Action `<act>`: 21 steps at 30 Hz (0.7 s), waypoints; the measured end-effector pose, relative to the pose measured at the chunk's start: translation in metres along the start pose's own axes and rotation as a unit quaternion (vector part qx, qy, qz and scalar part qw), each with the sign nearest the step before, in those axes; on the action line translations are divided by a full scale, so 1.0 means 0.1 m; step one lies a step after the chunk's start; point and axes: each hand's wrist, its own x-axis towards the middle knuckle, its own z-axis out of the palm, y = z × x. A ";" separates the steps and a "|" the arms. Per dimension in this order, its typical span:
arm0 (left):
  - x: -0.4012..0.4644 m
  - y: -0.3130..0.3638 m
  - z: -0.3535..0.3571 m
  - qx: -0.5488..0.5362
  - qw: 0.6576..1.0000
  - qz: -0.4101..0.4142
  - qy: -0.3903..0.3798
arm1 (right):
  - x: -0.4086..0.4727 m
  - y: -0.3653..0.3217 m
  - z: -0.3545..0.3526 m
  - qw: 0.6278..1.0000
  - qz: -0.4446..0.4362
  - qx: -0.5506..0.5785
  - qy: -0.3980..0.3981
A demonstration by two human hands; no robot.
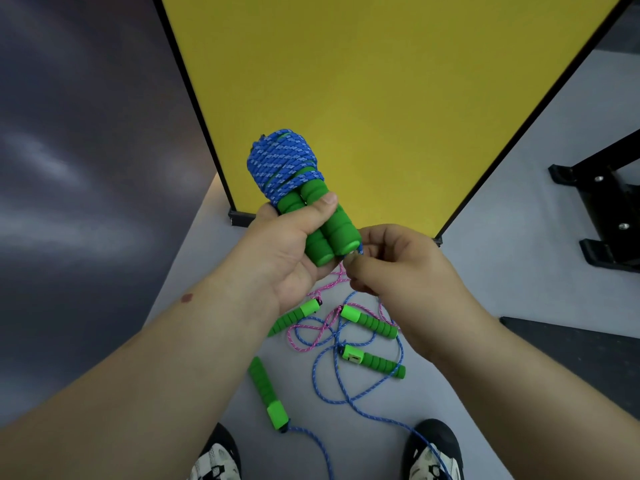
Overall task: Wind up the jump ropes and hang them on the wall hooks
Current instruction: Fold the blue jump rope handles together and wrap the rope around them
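Left hand (291, 244) grips the wound rope (282, 164); right hand (394, 261) seemingly pinches its end.

Ahead of me stood a yellow panel (381, 98) in a thin black frame, its small black feet (239, 216) on the pale grey floor (519, 258). A dark wall (86, 150) filled my left. At the right edge sat a black metal stand (602, 216) with bolts. Below, I saw my black-and-white shoes (433, 455).
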 end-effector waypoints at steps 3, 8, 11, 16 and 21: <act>-0.01 -0.02 0.02 -0.001 0.999 0.043 0.009 | 0.04 -0.01 0.01 0.985 0.077 0.152 0.018; -0.03 -0.04 0.05 0.033 0.989 0.141 -0.008 | 0.04 -0.03 0.01 0.956 0.146 0.253 0.019; -0.04 -0.04 0.06 0.033 0.983 0.180 -0.014 | 0.04 -0.04 0.00 0.945 0.148 0.293 -0.005; -0.04 -0.06 0.06 0.065 0.969 0.237 -0.034 | 0.04 -0.06 -0.02 0.926 0.166 0.336 -0.040; -0.06 -0.07 0.04 0.139 0.945 0.290 -0.065 | 0.05 -0.10 -0.04 0.906 0.224 0.355 -0.055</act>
